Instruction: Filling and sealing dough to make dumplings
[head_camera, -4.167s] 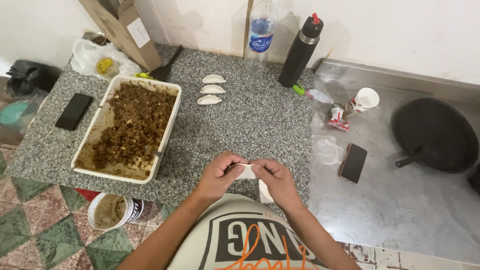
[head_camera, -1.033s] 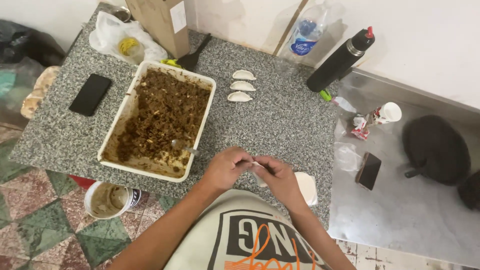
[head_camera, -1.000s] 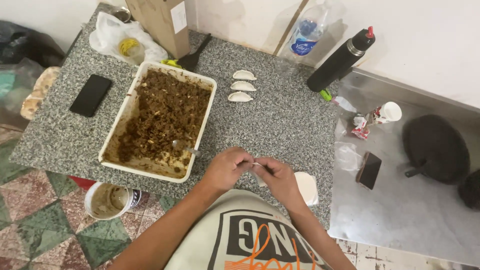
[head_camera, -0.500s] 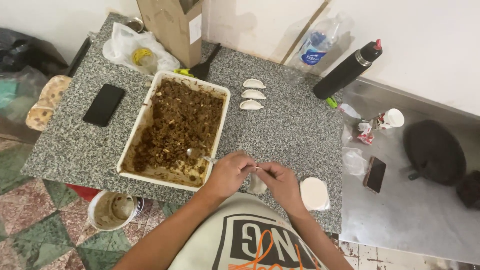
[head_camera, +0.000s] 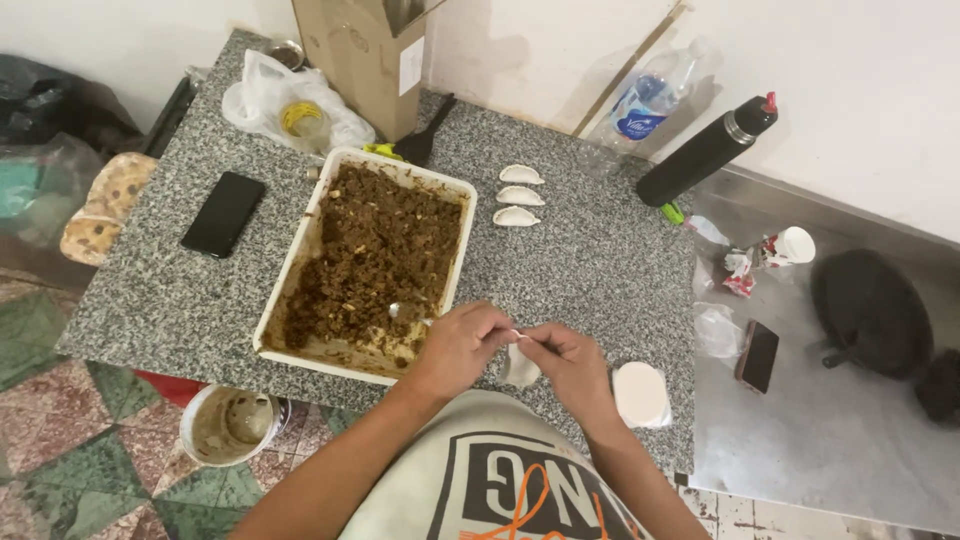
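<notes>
My left hand (head_camera: 458, 345) and my right hand (head_camera: 567, 362) meet at the near edge of a speckled granite counter (head_camera: 590, 262), both pinching a pale folded dumpling (head_camera: 519, 366) between the fingertips. Just left of my hands stands a white rectangular tray (head_camera: 462, 251) of brown minced filling (head_camera: 372, 253), with a spoon (head_camera: 405, 314) lying in its near corner. A stack of round white dough wrappers (head_camera: 640, 394) lies to the right of my right hand. Three finished dumplings (head_camera: 519, 195) sit in a row further back on the counter.
A black phone (head_camera: 223, 212) lies left of the tray. A cardboard box (head_camera: 367, 55), a plastic bag (head_camera: 283, 100), a water bottle (head_camera: 643, 98) and a black flask (head_camera: 708, 150) stand at the back. On the steel surface at right are another phone (head_camera: 758, 355) and a dark pan (head_camera: 872, 314). A bucket (head_camera: 227, 424) is on the floor.
The view has shifted, so the counter sits further right and lower in frame. My hands stay together on the dumpling, working along its edge.
</notes>
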